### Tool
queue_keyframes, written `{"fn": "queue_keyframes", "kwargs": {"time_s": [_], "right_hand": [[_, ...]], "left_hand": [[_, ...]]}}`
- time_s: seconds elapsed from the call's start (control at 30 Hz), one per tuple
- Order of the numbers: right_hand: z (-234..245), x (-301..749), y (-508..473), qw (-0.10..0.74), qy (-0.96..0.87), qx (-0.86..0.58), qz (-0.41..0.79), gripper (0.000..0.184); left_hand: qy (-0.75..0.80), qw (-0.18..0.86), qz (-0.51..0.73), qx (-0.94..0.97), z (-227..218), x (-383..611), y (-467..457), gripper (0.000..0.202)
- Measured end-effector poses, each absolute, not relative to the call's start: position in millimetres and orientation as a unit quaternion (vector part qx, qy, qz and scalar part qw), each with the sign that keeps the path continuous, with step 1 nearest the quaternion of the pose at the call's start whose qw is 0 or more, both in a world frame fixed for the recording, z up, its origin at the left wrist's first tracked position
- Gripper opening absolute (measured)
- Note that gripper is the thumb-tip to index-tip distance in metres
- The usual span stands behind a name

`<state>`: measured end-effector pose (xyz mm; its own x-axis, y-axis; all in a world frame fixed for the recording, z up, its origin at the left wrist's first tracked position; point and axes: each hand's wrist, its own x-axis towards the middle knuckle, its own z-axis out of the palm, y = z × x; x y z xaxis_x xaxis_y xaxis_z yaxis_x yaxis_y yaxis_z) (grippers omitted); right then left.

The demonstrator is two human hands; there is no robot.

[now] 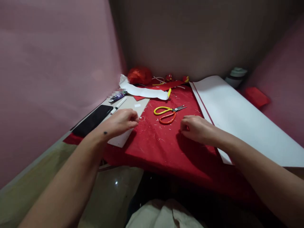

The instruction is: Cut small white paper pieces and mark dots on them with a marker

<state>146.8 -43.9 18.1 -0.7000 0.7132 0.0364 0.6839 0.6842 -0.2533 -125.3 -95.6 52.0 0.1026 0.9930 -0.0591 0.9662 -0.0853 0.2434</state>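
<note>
My left hand point(123, 120) is closed in a loose fist above a pale board point(140, 103) on the left of the table; nothing shows in its fingers. Curled likewise, my right hand point(194, 127) hovers over the red cloth point(161, 142), near the edge of a large white sheet point(244, 117); I see nothing in it. Between the hands, a little farther off, lie scissors point(174, 110) with one yellow and one orange handle, blades pointing right and touched by neither hand. Small pale scraps are scattered on the cloth around them.
A black phone point(93, 118) and a white marker point(118, 105) lie at left. Behind are a white paper strip point(147, 92), a red plastic bag point(139, 75) and small red-yellow figures point(185, 79). A bottle point(236, 77) stands back right. Pink walls point(54, 63) flank the table.
</note>
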Motion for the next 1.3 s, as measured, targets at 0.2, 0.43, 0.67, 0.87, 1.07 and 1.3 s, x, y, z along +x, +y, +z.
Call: {"fn": "queue_keyframes", "kwargs": {"time_s": [0.2, 0.43, 0.67, 0.87, 1.07, 1.3], "right_hand": [[45, 79, -49, 0.049, -0.932, -0.309, 0.181, 0.009], [35, -45, -62, 0.071, -0.955, -0.211, 0.194, 0.017], [7, -89, -71, 0.104, -0.961, -0.219, 0.130, 0.022], [1, -100, -63, 0.135, -0.953, -0.249, 0.108, 0.024], [2, -99, -56, 0.156, -0.937, -0.276, 0.147, 0.025], [0, -95, -53, 0.181, -0.928, -0.273, 0.179, 0.025]], "left_hand": [[0.761, 0.091, 0.038, 0.641, 44, -183, -127, 0.011], [0.740, 0.038, 0.029, 0.670, 25, -204, -133, 0.013], [0.723, -0.007, 0.020, 0.691, 16, -224, -132, 0.013], [0.725, -0.010, 0.032, 0.688, 14, -228, -127, 0.020], [0.724, 0.004, 0.051, 0.688, 13, -232, -126, 0.025], [0.728, 0.000, 0.075, 0.682, 8, -231, -125, 0.026]]}}
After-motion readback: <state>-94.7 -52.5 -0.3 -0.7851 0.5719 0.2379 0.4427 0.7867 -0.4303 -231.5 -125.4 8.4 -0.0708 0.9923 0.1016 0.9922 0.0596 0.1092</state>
